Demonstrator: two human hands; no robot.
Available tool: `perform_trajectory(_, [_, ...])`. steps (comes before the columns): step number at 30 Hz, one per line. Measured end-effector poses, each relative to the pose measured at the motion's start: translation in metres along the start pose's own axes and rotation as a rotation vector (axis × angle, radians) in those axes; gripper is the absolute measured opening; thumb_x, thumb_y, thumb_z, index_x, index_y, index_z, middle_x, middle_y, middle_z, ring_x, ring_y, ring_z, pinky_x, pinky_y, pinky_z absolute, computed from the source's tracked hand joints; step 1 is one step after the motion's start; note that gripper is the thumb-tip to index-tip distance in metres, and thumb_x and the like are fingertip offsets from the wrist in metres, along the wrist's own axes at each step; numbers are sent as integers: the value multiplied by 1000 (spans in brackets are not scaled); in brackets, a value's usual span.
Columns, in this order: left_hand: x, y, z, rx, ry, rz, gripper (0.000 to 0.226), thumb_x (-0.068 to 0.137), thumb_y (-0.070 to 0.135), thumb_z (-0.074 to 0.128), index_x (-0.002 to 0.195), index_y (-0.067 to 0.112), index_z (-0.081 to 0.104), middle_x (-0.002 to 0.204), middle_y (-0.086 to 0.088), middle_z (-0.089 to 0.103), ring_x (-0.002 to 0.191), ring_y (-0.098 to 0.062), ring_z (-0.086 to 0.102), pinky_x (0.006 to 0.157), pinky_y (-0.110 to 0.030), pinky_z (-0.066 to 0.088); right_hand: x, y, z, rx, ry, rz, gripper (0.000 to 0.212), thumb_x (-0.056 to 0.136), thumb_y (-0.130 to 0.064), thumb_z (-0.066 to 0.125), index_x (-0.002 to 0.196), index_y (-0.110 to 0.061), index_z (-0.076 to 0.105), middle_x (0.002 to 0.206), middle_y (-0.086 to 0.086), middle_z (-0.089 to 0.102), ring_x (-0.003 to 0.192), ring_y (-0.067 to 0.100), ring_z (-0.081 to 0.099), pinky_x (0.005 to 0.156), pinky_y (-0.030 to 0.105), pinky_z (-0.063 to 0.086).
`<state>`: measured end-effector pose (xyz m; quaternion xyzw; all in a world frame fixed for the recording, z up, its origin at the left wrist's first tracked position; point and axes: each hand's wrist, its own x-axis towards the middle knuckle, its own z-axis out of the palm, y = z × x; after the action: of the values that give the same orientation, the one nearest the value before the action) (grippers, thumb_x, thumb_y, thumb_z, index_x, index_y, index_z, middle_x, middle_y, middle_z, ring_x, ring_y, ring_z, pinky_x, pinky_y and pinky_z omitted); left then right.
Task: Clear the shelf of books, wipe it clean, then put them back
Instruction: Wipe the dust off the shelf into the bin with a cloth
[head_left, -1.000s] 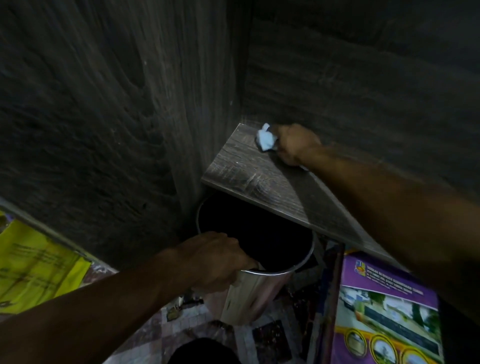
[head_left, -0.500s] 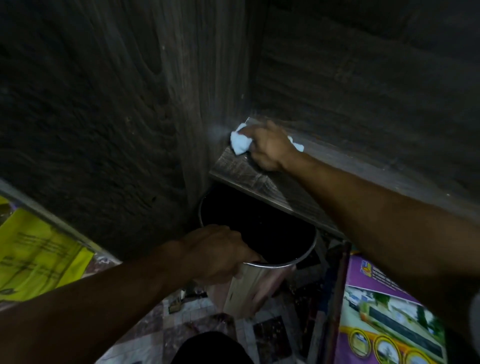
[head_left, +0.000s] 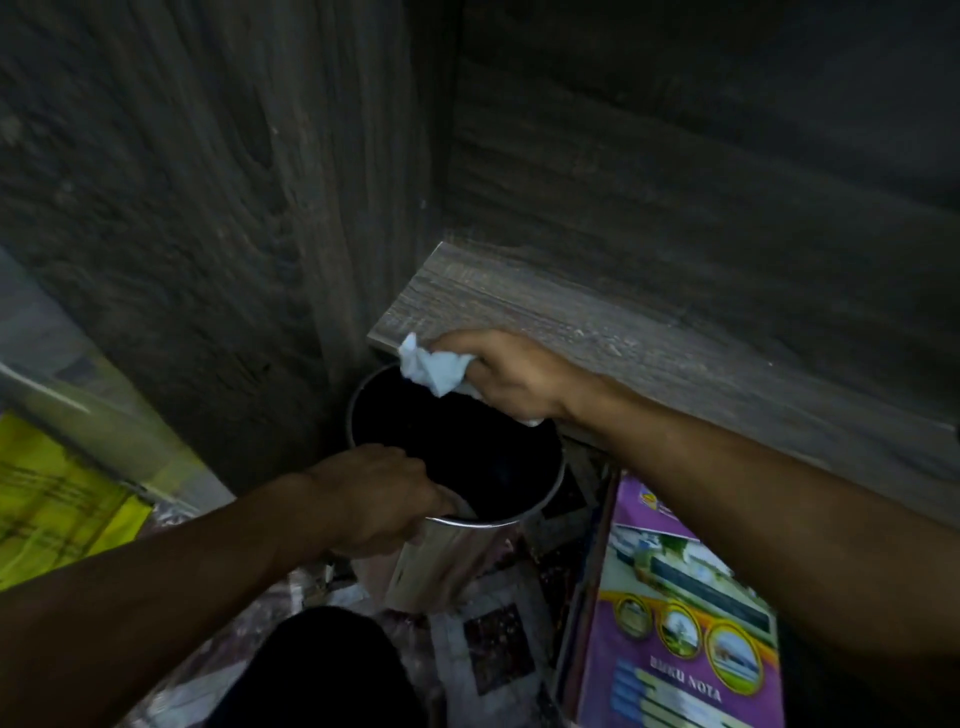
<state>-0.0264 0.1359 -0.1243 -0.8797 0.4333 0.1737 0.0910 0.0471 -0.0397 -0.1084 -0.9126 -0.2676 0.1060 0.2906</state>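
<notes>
Two bare hands in view, both gripping. Right hand (head_left: 511, 376) curled round a crumpled white tissue (head_left: 434, 370), fingers and thumb closed on it, at the front left corner of the shelf (head_left: 623, 322). Wad sticking out to the left of the knuckles, past the shelf's front edge and above the dark mouth of the metal bin (head_left: 457, 551). Another scrap of white showing under the heel of the same hand. Left hand (head_left: 374, 499) clamped on the near rim of the bin, fingertips over the lip, rest of the hand against the shiny outer wall. Bin just below the shelf corner; cannot tell whether lifted or standing on the floor.

Shelf of grey wood grain, running off to the right behind the right forearm, set into a dark cabinet: side panel (head_left: 208, 208) upright on the left, back panel (head_left: 675, 156) behind. Purple-covered book (head_left: 680, 623) down on the right, beside the bin and beneath the right forearm, cover up, printed with round pictures and the words "BUKU NOTA". Patterned floor tiles (head_left: 498, 644) under bin and book. Yellow printed sheet (head_left: 57, 499) at the far left, well apart from the bin. Dark rounded shape (head_left: 322, 670) at the bottom edge, between the two forearms, too dim to name.
</notes>
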Motion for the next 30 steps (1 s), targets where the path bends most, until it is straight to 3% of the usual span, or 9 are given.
perform_trajectory(2, [-2,7,-1,26,2,9,33,96,32,48,128,35,50,122,-3,59,115,-26,54,87,-31,38,-24,8,-20,37,154,-7,29,93,-4,49,114,-7,69,109,2,70,101,11,64,87,25,47])
perform_trajectory(4, [-3,13,-2,36,-2,24,31,96,31,47,127,35,51,119,-3,60,113,-26,55,84,-31,39,-56,31,-42,17,293,34,24,93,-7,52,108,-2,70,105,5,69,97,2,65,84,17,48])
perform_trajectory(5, [-2,16,-3,43,-2,31,31,96,31,46,127,35,51,119,-2,60,112,-26,55,84,-31,39,-75,49,-53,-59,364,116,25,92,-9,53,109,-1,70,106,9,69,99,6,66,86,20,49])
perform_trajectory(7, [1,23,-5,69,-9,54,32,96,31,46,128,35,51,119,-2,61,112,-25,56,85,-31,40,-115,91,-74,-313,495,353,40,86,-20,47,118,-6,67,115,18,67,105,36,64,90,39,50])
perform_trajectory(11, [7,35,-8,97,-26,110,32,97,28,44,127,33,50,118,-2,61,111,-24,56,87,-33,42,-201,162,-96,-594,422,882,48,91,-24,57,137,-12,52,136,25,50,119,49,45,99,54,40])
perform_trajectory(16, [12,45,-10,115,-31,105,32,96,30,45,127,36,49,118,-3,59,112,-24,56,85,-32,39,-242,179,-78,-429,496,1333,59,94,-34,56,145,-10,38,148,29,31,136,48,29,113,60,24])
perform_trajectory(21, [16,52,-7,147,-31,104,32,96,34,41,127,39,46,118,-1,58,113,-24,55,87,-34,40,-167,131,-40,-379,462,977,78,65,-39,33,135,-10,54,135,26,53,125,43,48,109,43,32])
perform_trajectory(27, [23,62,-8,186,-14,123,33,95,37,42,128,40,44,119,1,58,116,-22,54,89,-32,38,-91,51,6,78,354,432,42,89,-32,48,122,-15,67,128,18,62,117,33,57,99,37,45])
perform_trajectory(30, [27,68,-10,174,1,144,31,94,35,43,125,37,46,118,1,58,115,-22,54,89,-32,38,-99,51,-20,308,419,550,26,96,-16,52,112,-9,71,108,8,70,94,18,60,67,22,42])
